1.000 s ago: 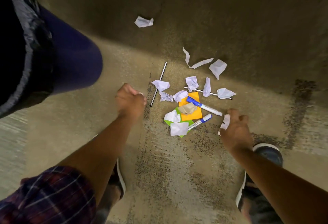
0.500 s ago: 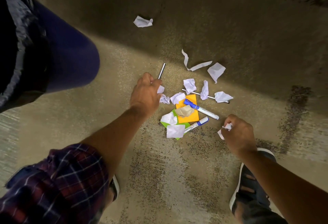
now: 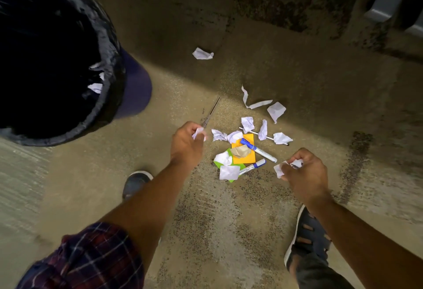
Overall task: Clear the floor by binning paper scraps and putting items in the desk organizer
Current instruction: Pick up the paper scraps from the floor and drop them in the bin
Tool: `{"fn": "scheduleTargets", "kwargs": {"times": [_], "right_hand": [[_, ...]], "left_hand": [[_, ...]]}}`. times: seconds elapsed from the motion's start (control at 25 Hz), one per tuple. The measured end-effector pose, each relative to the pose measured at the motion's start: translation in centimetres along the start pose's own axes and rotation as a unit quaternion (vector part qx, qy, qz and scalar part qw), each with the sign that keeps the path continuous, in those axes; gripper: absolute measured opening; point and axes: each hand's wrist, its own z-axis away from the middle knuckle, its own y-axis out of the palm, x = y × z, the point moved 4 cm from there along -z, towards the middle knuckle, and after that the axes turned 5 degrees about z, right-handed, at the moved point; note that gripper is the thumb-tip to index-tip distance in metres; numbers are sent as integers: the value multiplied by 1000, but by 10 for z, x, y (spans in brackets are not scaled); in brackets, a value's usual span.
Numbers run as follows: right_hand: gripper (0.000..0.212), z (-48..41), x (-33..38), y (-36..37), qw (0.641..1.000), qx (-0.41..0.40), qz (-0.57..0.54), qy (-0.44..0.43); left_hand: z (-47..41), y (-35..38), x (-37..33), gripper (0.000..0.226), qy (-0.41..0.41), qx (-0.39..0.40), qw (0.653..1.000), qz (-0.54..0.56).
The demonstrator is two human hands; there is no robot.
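The black-lined bin stands far left with bare floor between it and the left hand, which pinches a crumpled white scrap. Right of it lies the cluster of paper scraps and markers; the right hand clutches white scraps by its edge

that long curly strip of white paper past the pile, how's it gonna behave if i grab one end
The paper strip is thin and already curled and bent, so it will probably hang limp and flop from wherever it is pinched. It looks very light, likely to flutter or drift if dropped toward the bin. Its narrow, torn-looking shape suggests it could rip if tugged.
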Motion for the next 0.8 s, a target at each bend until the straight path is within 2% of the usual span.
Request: {"fn": "scheduleTargets", "kwargs": {"times": [0.08,0.16,0.24,0.36,0.52,0.6,0.8], "right_hand": [[25,19,37,-2,999,10,-43,-3],[26,37,81,1,996,12,-88,-23],[24,61,129,10,991,27,-123,-45],[24,106,202,30,978,66,-182,-74],[25,159,292,71,961,97,-230,-120],[23,175,328,93,961,92,-220,-140],[26,188,379,139,965,96,-196,-145]], "left_hand": [[19,-24,-11,21,-64,-7,992,109],[36,-52,-26,30,-97,16,984,151],[52,-86,-43,30,-112,34,978,170],[67,-141,-73,25,-125,24,954,272],[63,-215,-103,23,-118,-48,919,374],[51,-248,-109,22,-122,-95,900,408],[14,-299,-104,27,-188,-178,852,455]]}}
